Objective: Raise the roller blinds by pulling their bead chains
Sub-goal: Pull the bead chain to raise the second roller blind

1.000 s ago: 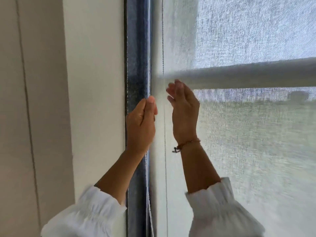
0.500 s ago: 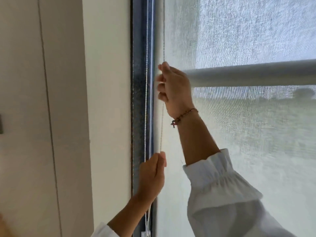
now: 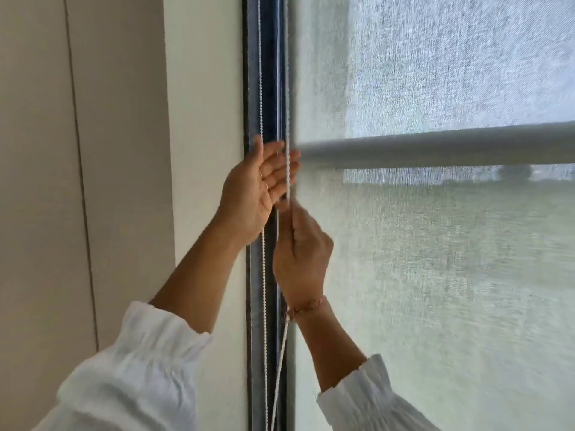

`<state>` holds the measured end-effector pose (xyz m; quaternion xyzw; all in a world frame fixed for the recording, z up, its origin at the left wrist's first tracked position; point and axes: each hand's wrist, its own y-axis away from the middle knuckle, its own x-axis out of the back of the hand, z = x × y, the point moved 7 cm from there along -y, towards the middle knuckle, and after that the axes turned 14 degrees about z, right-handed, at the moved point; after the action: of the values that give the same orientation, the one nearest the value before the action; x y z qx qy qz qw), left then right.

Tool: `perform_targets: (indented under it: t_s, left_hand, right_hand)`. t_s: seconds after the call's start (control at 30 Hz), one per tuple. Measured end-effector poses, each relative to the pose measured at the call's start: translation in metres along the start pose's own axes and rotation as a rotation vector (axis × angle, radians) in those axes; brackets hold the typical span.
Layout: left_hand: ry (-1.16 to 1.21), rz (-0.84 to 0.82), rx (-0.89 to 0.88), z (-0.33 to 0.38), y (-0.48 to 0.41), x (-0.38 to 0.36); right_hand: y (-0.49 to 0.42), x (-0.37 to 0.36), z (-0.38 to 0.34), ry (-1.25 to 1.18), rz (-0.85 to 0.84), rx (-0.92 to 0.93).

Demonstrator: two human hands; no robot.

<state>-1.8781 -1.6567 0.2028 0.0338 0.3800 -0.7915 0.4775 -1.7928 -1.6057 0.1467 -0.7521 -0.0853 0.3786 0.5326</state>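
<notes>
A pale translucent roller blind [image 3: 435, 275] covers the window, with a grey horizontal rail [image 3: 435, 149] showing through it. The white bead chain [image 3: 288, 88] hangs in two strands along the blind's left edge beside the dark window frame [image 3: 270, 73]. My right hand [image 3: 300, 253] is closed around the right strand at mid-height. My left hand [image 3: 252, 191] is just above and left of it, palm open and fingers spread, with the right strand crossing its fingertips. The left strand [image 3: 264, 290] passes behind my left hand.
A white wall strip [image 3: 202, 119] borders the frame on the left, and a beige panelled wall [image 3: 77, 181] lies further left. White sleeves cover both forearms.
My right hand has come down from beside the rail while gripping the chain. My left hand has let go low down and risen, open, above the right hand.
</notes>
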Motion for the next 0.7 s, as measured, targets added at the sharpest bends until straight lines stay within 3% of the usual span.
perform_targets:
  t_s: [0.1, 0.2, 0.27, 0.33, 0.4, 0.47, 0.57, 0.7]
  left_hand:
    - [-0.048, -0.014, 0.036, 0.025, -0.007, -0.017]
    - [-0.155, 0.158, 0.045, 0.001, -0.007, -0.003]
    - [-0.102, 0.248, 0.031, -0.020, -0.001, 0.015]
    - [-0.033, 0.273, 0.011, -0.031, 0.004, 0.027]
    - [-0.040, 0.267, -0.019, -0.036, 0.009, 0.034]
    - [-0.136, 0.273, -0.069, -0.043, 0.016, 0.045]
    - [-0.294, 0.282, -0.130, -0.060, 0.028, 0.070]
    - [-0.384, 0.278, -0.124, -0.094, 0.051, 0.096]
  right_hand:
    - [0.056, 0.007, 0.021, 0.079, -0.132, -0.048]
    - [0.104, 0.018, 0.045, 0.168, -0.211, -0.107]
    - [0.122, 0.021, 0.058, 0.174, -0.266, -0.191]
    - [0.128, 0.020, 0.076, 0.167, -0.301, -0.419]
    - [0.123, 0.020, 0.094, 0.056, -0.206, -0.720]
    - [0.099, 0.014, 0.097, -0.070, -0.080, -0.862]
    - [0.042, -0.003, 0.080, -0.161, 0.004, -0.835]
    - [-0.009, -0.041, 0.050, -0.186, -0.017, -0.800]
